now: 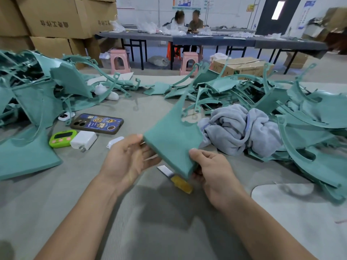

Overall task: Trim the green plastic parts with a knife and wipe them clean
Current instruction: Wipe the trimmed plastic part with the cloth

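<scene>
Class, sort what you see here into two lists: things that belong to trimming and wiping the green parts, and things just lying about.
Job: green part, held by left hand and right hand; knife; grey cloth; piles of green parts.
Lying about: phone; green timer; white charger.

One green part (172, 132), flat textured panel tapering to a thin curved arm, held tilted above the desk (150, 212), left hand (127, 160) and right hand (212, 171) pinching its near corners, knife (174, 177), bare blade, yellow handle, flat on desk beneath, crumpled grey towel (238, 128) just right, left heap (28, 102) and right heap (300, 119) of like parts on desk.
</scene>
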Demonstrator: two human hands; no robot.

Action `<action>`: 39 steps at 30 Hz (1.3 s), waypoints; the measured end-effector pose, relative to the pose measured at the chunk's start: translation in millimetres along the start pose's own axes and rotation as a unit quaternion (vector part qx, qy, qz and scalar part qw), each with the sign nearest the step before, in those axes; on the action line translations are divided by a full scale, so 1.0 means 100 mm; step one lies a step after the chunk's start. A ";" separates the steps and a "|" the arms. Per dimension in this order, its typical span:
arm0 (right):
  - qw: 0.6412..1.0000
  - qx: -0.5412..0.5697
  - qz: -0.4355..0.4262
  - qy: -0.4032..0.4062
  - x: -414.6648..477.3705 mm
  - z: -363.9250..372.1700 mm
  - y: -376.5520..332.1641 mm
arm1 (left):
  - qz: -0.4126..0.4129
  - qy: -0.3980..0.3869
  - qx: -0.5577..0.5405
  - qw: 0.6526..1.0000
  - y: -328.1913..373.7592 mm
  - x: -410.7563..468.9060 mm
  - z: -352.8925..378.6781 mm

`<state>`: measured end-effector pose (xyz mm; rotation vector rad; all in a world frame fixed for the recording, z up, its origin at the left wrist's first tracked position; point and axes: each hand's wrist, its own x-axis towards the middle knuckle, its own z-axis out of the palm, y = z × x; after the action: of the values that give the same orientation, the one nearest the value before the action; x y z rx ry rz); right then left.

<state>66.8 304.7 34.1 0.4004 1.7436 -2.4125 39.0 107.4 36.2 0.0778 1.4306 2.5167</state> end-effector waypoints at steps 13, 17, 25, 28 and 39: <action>0.832 -0.436 -0.300 0.166 0.11 -0.16 -0.23 | 0.130 0.252 0.111 0.953 -0.15 0.10 0.10; 0.712 -0.633 -0.294 0.080 0.48 -0.16 -0.43 | 0.190 0.310 0.221 0.905 -0.09 0.08 0.01; 0.692 -0.676 -0.239 0.083 0.65 -0.07 -0.44 | 0.235 0.258 0.337 0.875 -0.13 -0.02 0.06; 0.789 -0.485 -0.361 0.109 0.35 0.05 -0.51 | 0.249 0.211 0.366 0.872 -0.16 -0.02 0.11; 0.940 -0.167 -0.282 0.090 -0.05 0.73 -0.14 | 0.253 0.131 0.316 0.905 -0.24 -0.07 0.19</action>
<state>57.9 240.3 70.0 0.0795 2.5947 -2.3854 53.7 132.8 26.1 0.2643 2.5847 2.3499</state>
